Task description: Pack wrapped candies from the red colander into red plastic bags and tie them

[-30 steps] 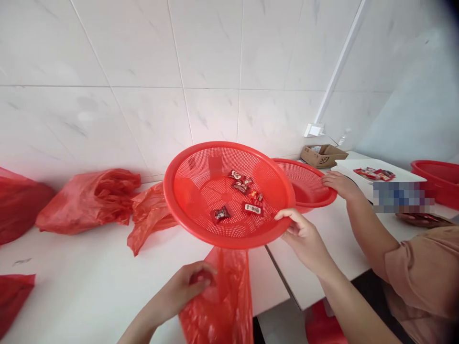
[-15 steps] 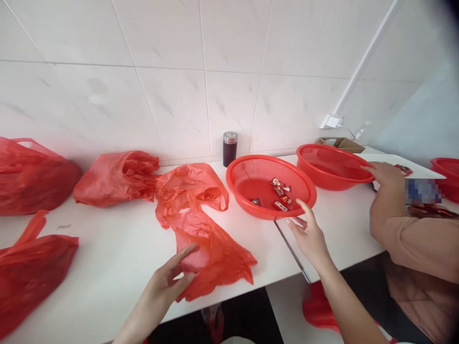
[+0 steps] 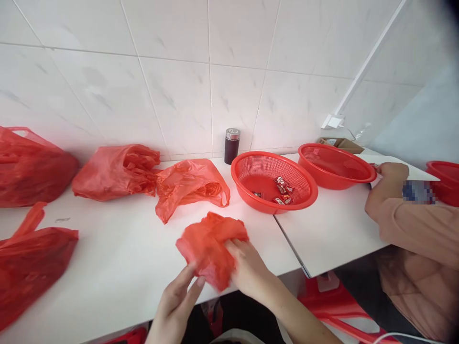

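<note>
A crumpled red plastic bag [image 3: 211, 243] is bunched up at the table's front edge, between my two hands. My left hand [image 3: 177, 296] has its thumb and fingers closed on the bag's lower left edge. From the right, my right hand [image 3: 247, 267] grips the same bag, its fingertips partly hidden in the folds and a little blurred. Just behind lies another loose red plastic bag [image 3: 191, 184], flattened, with its handle toward the right. A red plastic basket [image 3: 244, 196] with a few small wrapped packets [image 3: 283, 188] inside stands to the right of it.
Filled red bags [image 3: 107, 172] line the left side, one [image 3: 36, 263] near the front. A dark flask [image 3: 232, 148] stands by the wall. At the right, a co-worker's arm [image 3: 380, 191] reaches beside a second red basket [image 3: 333, 179]. A seam [image 3: 290, 243] divides the tables.
My right hand has come down and left from the basket's rim onto the bag. The bag is gathered into a bunch, apart from the one behind. The co-worker's hand has shifted off the second basket's rim.
</note>
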A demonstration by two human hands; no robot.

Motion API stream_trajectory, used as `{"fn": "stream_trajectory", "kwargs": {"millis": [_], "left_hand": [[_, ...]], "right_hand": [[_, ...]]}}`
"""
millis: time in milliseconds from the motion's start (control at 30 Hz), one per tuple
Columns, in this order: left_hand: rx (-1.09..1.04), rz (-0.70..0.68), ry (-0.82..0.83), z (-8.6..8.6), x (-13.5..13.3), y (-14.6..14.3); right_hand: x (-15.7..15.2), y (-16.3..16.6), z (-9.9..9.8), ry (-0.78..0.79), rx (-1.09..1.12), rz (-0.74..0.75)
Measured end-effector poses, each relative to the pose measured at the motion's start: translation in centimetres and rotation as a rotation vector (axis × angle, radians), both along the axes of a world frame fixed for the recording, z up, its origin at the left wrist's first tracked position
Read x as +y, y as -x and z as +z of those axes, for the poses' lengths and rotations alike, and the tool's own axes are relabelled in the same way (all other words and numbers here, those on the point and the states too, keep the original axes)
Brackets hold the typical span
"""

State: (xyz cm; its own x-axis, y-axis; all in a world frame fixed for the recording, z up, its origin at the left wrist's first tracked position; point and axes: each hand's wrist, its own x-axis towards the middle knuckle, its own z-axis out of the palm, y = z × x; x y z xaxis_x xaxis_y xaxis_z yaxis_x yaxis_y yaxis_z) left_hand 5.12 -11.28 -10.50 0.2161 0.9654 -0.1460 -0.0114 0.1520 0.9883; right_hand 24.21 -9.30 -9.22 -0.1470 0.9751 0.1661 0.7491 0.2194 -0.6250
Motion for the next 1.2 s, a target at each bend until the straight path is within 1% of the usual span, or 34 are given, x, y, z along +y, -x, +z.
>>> {"fn": "stream_trajectory", "kwargs": {"millis": [33, 67, 133, 167, 200, 233, 300, 333, 367, 433, 500, 533, 567, 600, 633, 733, 800, 867, 900, 967, 1067, 1133, 1200], "left_hand": [[-0.099, 0.082, 0.020, -0.2, 0.3, 0.9], [-0.203, 0.192, 0.033, -0.4, 0.7, 1.8], [-0.355, 0.457, 0.042, -0.8, 1.9, 3.9], [-0.371, 0.571, 0.045, -1.1, 2.5, 4.8], [-0.335, 0.634, 0.059, -1.4, 3.1, 5.6], [-0.249, 0.632, 0.082, -1.8, 3.5, 6.1], [0.058, 0.515, 0.086, -2.6, 3.9, 6.5], [0.243, 0.460, 0.026, -2.9, 3.9, 6.3], [0.425, 0.438, -0.084, -3.0, 3.7, 5.9], [0.731, 0.478, -0.426, -2.8, 3.2, 4.7], [0.908, 0.514, -0.773, -2.0, 2.9, 3.3], [0.964, 0.503, -0.897, -1.5, 3.1, 2.6], [1.015, 0.468, -0.977, -0.9, 3.4, 1.9], [1.071, 0.410, -1.015, -0.5, 3.9, 1.3], [1.133, 0.338, -1.015, -0.2, 4.6, 0.8], [1.286, 0.135, -0.911, -0.1, 7.1, -0.1], [1.316, 0.072, -0.854, -0.3, 8.5, -0.5], [1.315, 0.053, -0.836, -0.4, 9.2, -1.1], [1.292, 0.044, -0.829, -0.5, 9.4, -1.6], [1.132, 0.008, -0.749, -0.4, 9.6, -2.5], [0.832, -0.076, -0.517, -0.6, 10.2, -3.3], [0.733, -0.099, -0.386, -0.7, 11.0, -2.7], [0.651, -0.077, -0.286, -0.6, 11.9, -1.2]], "right_hand": [[0.4, -0.7, -0.4, 0.002, -0.109, 0.009], [0.8, -1.5, -0.6, 0.005, -0.203, 0.016], [1.3, -3.2, -0.7, 0.022, -0.328, -0.007], [1.4, -4.0, -0.6, 0.034, -0.360, -0.030], [1.5, -4.7, -0.5, 0.042, -0.381, -0.053], [1.6, -5.2, -0.3, 0.044, -0.397, -0.070], [1.8, -5.6, 0.1, 0.041, -0.410, -0.078], [1.9, -5.5, 0.3, 0.043, -0.409, -0.065], [2.0, -5.3, 0.4, 0.044, -0.403, -0.051], [2.2, -4.8, 0.7, 0.046, -0.372, -0.019], [2.3, -4.1, 0.8, 0.038, -0.344, 0.027], [2.4, -3.9, 0.7, 0.035, -0.337, 0.059], [2.4, -3.6, 0.6, 0.032, -0.333, 0.096], [2.5, -3.5, 0.6, 0.030, -0.329, 0.138], [2.5, -3.4, 0.5, 0.028, -0.323, 0.185], [2.6, -3.8, 0.5, 0.051, -0.306, 0.334], [2.6, -4.5, 0.5, 0.087, -0.304, 0.407], [2.5, -5.0, 0.4, 0.102, -0.295, 0.460], [2.4, -5.2, 0.3, 0.093, -0.288, 0.482], [2.3, -5.2, -0.2, 0.066, -0.275, 0.521], [2.1, -4.8, -1.1, 0.050, -0.264, 0.560], [2.1, -5.2, -1.6, 0.058, -0.259, 0.572], [2.4, -6.4, -1.8, 0.040, -0.255, 0.551]]}}
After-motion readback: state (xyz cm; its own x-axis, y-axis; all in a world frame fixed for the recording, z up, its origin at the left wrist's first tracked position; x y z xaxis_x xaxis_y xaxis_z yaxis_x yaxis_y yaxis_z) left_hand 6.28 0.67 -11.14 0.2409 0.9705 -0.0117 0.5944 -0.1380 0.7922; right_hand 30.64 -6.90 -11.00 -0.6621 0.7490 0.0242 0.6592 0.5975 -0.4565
